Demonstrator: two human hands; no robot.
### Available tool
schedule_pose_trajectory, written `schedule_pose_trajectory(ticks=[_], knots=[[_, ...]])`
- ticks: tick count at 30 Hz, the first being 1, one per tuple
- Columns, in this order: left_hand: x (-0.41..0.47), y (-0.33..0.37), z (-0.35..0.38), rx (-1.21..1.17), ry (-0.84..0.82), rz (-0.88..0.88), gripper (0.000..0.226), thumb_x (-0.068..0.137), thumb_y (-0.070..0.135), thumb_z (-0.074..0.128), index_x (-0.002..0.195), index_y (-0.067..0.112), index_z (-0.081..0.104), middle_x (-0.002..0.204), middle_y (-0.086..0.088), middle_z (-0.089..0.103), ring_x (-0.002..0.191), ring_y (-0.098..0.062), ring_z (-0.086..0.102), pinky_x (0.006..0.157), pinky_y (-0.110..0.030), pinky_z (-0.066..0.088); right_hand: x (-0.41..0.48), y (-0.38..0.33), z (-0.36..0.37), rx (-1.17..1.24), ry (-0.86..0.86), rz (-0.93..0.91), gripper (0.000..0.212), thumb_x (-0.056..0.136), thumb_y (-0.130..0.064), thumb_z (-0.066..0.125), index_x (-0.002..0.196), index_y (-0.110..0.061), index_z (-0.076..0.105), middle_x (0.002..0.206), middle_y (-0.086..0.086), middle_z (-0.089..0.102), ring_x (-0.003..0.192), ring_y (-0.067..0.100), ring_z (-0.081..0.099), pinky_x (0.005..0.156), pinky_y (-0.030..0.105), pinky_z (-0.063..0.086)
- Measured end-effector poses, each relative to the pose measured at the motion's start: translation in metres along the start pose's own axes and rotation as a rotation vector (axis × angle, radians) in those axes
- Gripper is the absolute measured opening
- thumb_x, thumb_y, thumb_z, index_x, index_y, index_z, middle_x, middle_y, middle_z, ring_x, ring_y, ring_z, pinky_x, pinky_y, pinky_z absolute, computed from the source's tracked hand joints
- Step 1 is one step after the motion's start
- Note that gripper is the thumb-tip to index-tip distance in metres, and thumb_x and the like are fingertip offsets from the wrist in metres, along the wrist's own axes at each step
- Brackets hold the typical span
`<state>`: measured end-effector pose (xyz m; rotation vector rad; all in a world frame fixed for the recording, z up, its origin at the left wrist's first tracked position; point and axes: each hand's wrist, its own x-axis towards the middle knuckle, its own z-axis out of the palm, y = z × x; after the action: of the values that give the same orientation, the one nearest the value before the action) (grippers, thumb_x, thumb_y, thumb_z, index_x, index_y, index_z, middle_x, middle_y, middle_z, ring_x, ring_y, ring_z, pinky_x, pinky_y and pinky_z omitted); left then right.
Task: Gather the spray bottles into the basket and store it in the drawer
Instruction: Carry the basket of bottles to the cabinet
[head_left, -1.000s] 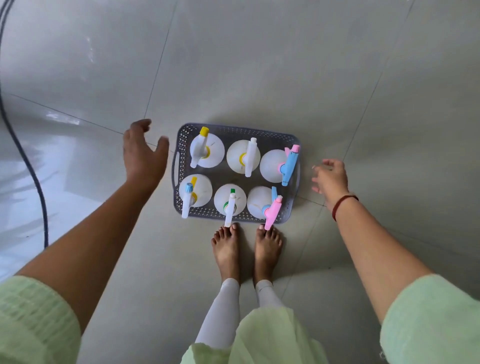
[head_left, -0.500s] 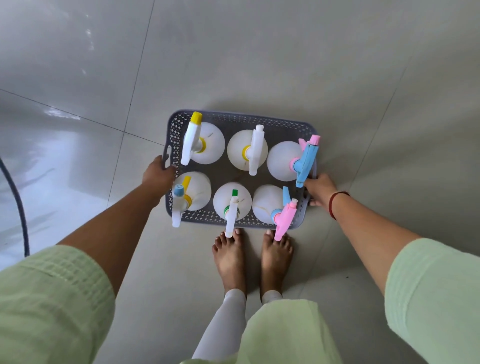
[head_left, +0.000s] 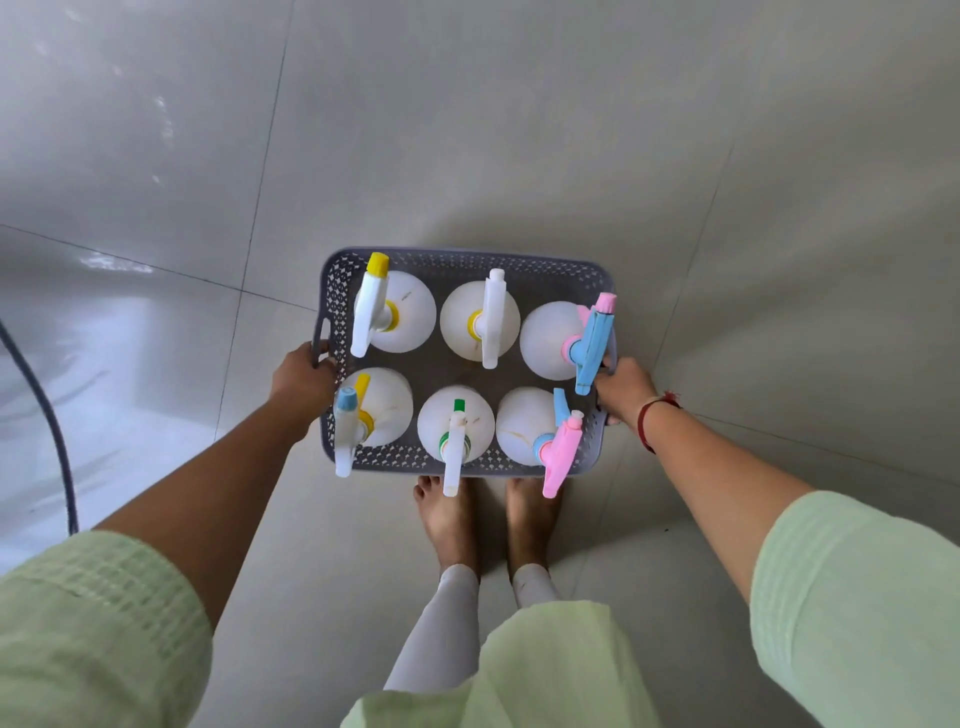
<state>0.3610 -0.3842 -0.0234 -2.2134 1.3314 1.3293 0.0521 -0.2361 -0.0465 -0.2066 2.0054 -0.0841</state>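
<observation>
Over the tiled floor (head_left: 519, 130), left hand (head_left: 301, 376) and right hand (head_left: 621, 389) grip the grey basket (head_left: 467, 255) by its end handles, fingers curled; carry it level so its six upright spray bottles (head_left: 410, 312) don't topple.

Both hands (head_left: 304, 376) grip the bottle-filled basket (head_left: 467, 258).

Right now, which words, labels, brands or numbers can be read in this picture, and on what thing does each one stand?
No text can be read anywhere.
The spray bottles have plain white bodies with no label; the faint marks on some look like scratches, not letters.
The basket, the floor and the green sleeves carry no print.
</observation>
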Motion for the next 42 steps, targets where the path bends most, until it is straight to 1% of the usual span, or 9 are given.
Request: schedule_pose_trajectory(ticks=[10,16,20,22,25,28,32,37,42], knots=[[-0.118,0.062,-0.07,0.039,-0.042,0.059,0.035,0.096,0.011,0.044,0.129,0.013,0.056,0.118,-0.021,0.064,0.106,-0.039,0.059,0.089,-0.04,0.048,-0.129,-0.012,-0.086,0.067,-0.023,0.014,0.03,0.095,-0.017,0.048,0.122,-0.009,0.059,0.107,0.017,0.064,0.098,0.039,0.064,0.074,0.046,0.059],[-0.217,0.126,-0.136,0.053,-0.059,0.124,0.036,0.095,0.012,0.046,0.129,0.012,0.056,0.118,-0.021,0.064,0.104,-0.04,0.061,0.085,-0.042,0.052,-0.232,-0.038,-0.167,0.143,-0.03,0.027,0.027,0.094,-0.012,0.048,0.118,-0.005,0.059,0.113,0.022,0.063,0.103,0.041,0.063,0.081,0.054,0.057],[-0.281,0.159,-0.179,0.024,-0.081,0.169,0.033,0.094,0.013,0.052,0.127,0.01,0.056,0.116,-0.023,0.062,0.093,-0.039,0.064,0.076,-0.047,0.058,-0.297,-0.054,-0.224,0.155,-0.021,-0.023,0.017,0.093,-0.01,0.049,0.106,-0.009,0.06,0.095,0.016,0.06,0.089,0.033,0.062,0.074,0.044,0.057],[-0.31,0.17,-0.196,0.023,-0.085,0.215,0.033,0.092,0.009,0.055,0.125,0.008,0.057,0.114,-0.024,0.063,0.083,-0.033,0.062,0.067,-0.042,0.057,-0.33,-0.06,-0.249,0.153,0.002,-0.056,0.011,0.093,-0.008,0.048,0.091,-0.015,0.057,0.081,0.011,0.056,0.078,0.027,0.057,0.065,0.038,0.053],[-0.343,0.185,-0.219,0.018,-0.083,0.277,0.035,0.091,0.004,0.056,0.126,0.007,0.056,0.111,-0.024,0.063,0.074,-0.028,0.059,0.052,-0.029,0.05,-0.374,-0.067,-0.279,0.172,-0.007,-0.081,0.012,0.092,-0.008,0.047,0.086,-0.015,0.055,0.082,0.011,0.055,0.086,0.029,0.056,0.072,0.042,0.053],[-0.375,0.199,-0.238,0.016,-0.133,0.296,0.034,0.093,0.007,0.054,0.127,0.008,0.056,0.102,-0.019,0.061,0.082,-0.031,0.058,0.06,-0.034,0.055,-0.417,-0.066,-0.304,0.148,-0.003,-0.097,0.011,0.093,-0.008,0.047,0.102,-0.012,0.054,0.094,0.016,0.055,0.084,0.03,0.057,0.067,0.039,0.054],[-0.407,0.22,-0.255,0.085,-0.173,0.312,0.028,0.095,0.012,0.052,0.123,0.008,0.057,0.104,-0.022,0.062,0.086,-0.031,0.059,0.076,-0.047,0.056,-0.458,-0.055,-0.323,0.144,-0.028,-0.068,0.011,0.094,-0.007,0.047,0.103,-0.007,0.053,0.082,0.014,0.056,0.068,0.026,0.056,0.056,0.034,0.051],[-0.432,0.251,-0.26,0.2,-0.209,0.387,0.032,0.094,0.008,0.05,0.125,0.007,0.055,0.114,-0.026,0.062,0.086,-0.032,0.059,0.072,-0.044,0.056,-0.485,-0.033,-0.336,0.228,-0.057,-0.043,0.011,0.094,-0.002,0.046,0.103,-0.005,0.053,0.076,0.012,0.055,0.063,0.024,0.056,0.067,0.04,0.053],[-0.442,0.301,-0.242,0.262,-0.252,0.421,0.031,0.096,0.009,0.05,0.126,0.006,0.055,0.116,-0.025,0.063,0.092,-0.034,0.062,0.082,-0.048,0.056,-0.485,-0.018,-0.366,0.316,-0.06,-0.021,0.026,0.095,-0.002,0.045,0.119,0.001,0.053,0.101,0.021,0.056,0.076,0.032,0.06,0.077,0.045,0.054]])
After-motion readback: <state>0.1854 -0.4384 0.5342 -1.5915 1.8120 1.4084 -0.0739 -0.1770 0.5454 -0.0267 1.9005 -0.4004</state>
